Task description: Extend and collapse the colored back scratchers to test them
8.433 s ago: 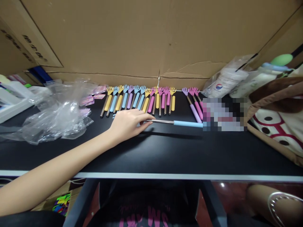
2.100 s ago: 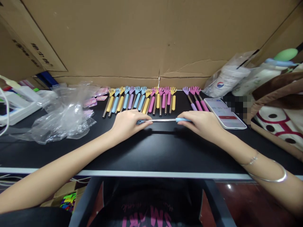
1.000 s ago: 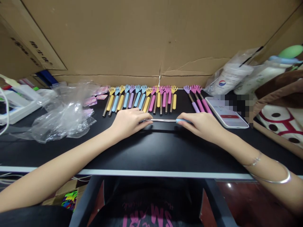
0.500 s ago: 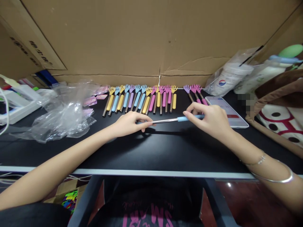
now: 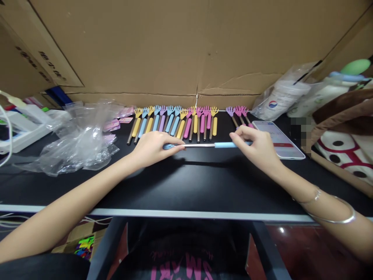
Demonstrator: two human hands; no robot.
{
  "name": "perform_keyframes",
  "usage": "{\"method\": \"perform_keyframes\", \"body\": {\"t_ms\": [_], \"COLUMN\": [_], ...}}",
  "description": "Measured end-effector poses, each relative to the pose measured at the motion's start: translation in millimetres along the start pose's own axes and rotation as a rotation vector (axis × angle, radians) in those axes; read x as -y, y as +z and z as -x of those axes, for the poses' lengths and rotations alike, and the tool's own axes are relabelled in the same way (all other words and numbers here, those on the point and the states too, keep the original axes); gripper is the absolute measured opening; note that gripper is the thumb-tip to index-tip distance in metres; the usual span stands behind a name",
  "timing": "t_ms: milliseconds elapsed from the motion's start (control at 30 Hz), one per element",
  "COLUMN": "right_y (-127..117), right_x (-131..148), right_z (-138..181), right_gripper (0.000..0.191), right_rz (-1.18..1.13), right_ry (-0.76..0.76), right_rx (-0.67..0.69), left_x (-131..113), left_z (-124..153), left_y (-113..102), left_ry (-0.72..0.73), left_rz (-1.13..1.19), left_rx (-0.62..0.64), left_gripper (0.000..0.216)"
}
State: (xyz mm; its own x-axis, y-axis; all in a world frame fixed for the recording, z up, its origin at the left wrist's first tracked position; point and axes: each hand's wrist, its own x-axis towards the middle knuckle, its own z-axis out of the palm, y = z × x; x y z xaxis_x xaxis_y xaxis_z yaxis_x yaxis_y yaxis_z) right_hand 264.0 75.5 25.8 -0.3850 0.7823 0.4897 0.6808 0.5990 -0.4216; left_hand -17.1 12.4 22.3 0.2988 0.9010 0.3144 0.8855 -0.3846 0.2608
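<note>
I hold a blue telescopic back scratcher [image 5: 204, 145] level above the black table [image 5: 186, 186], its metal rod partly drawn out. My left hand [image 5: 154, 147] pinches the blue claw end. My right hand [image 5: 256, 146] pinches the blue handle. Behind them a row of closed scratchers [image 5: 175, 123] in yellow, blue, purple and pink lies side by side. A smaller group of purple and pink scratchers [image 5: 239, 115] lies to the right of that row.
A phone [image 5: 278, 140] lies beside my right hand. Crumpled clear plastic bags [image 5: 78, 140] sit at the left, with a white tray [image 5: 20, 132] beyond. Cardboard [image 5: 186, 50] walls the back. A bagged cup [image 5: 279, 99] and a plush bag [image 5: 344, 136] crowd the right.
Since 8.4 s ago my right hand has joined the left on the blue scratcher. In the last second both hands lifted it slightly off the table and the right hand slid outward along the handle.
</note>
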Motion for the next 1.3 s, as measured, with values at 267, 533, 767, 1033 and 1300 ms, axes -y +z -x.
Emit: {"method": "perform_keyframes", "body": {"t_ms": [267,533,767,1033,1300], "right_y": [7,16,15,15,1], "right_x": [-5,-10,-13,-15,0], "right_z": [-3,0,-1,1,8], "right_gripper": [0.034,0.043,0.049,0.046,0.039], "right_rz": [-0.263,-0.486,-0.479,-0.396,0.008], "right_ry": [0.089,0.198,0.184,0.121,-0.150], "right_rx": [0.217,0.396,0.419,0.345,0.115], "left_x": [6,11,16,20,17], "left_z": [2,6,1,0,-1], "left_y": [0,-6,0,11,18], "left_ry": [0.248,0.319,0.448,0.331,0.037], "left_rz": [-0.314,-0.456,-0.471,-0.246,0.216], "left_rx": [-0.259,-0.313,-0.420,-0.286,0.143], "left_gripper": [0.032,0.030,0.027,0.040,0.031]}}
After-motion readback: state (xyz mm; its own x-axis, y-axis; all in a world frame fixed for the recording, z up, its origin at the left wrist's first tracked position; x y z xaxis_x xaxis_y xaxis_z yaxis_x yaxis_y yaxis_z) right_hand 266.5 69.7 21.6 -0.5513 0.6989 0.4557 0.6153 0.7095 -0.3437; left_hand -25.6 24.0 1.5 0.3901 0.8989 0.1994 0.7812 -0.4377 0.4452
